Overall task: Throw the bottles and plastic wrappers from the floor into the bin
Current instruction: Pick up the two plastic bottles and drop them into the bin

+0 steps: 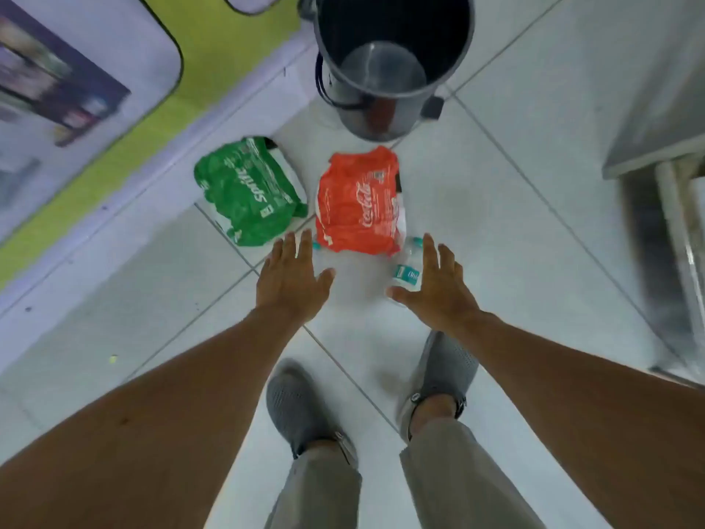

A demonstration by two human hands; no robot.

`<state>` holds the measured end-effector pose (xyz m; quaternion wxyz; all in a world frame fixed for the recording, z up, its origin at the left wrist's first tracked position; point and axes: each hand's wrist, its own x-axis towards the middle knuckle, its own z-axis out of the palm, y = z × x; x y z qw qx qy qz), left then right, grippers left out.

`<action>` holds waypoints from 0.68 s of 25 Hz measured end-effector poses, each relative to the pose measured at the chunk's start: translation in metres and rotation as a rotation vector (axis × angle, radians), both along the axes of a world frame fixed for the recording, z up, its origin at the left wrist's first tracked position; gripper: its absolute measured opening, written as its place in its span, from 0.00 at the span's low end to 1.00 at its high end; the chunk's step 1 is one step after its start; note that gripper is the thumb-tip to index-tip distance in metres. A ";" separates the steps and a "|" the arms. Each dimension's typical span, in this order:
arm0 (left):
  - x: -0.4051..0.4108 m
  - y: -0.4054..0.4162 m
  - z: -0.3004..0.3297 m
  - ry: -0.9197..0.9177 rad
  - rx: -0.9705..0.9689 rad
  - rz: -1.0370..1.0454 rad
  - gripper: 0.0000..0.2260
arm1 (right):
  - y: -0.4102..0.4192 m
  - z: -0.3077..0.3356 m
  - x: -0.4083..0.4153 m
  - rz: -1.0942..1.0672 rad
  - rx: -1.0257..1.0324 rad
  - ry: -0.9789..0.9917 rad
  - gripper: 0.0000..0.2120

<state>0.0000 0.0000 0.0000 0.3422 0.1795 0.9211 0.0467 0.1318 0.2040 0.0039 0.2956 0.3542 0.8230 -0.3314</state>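
- Head view: left hand (292, 278) and right hand (435, 290) both spread, palms down, empty, above the floor (534, 242), likely reaching for pickup.
- Clear bottle (407, 271) lies beside red wrapper (356, 202), partly under right hand; contact can't be told.
- Green wrapper (248, 192) lies nearer the wall.
- Bin (393, 63) stands just beyond, lid off, interior appears empty; short toss.

green wrapper (248, 192): white word "Sprite", smaller print beneath too blurred to read | red wrapper (358, 202): white script "Coca-Cola", small print beside it unreadable | clear bottle (407, 271): teal label with white letters, partly hidden by a hand, not legible | wall poster (53, 85): blurred, nothing readable
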 end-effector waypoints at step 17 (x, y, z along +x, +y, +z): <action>0.026 0.008 -0.032 -0.043 0.058 0.431 0.25 | -0.013 -0.049 0.006 -0.488 0.032 0.045 0.38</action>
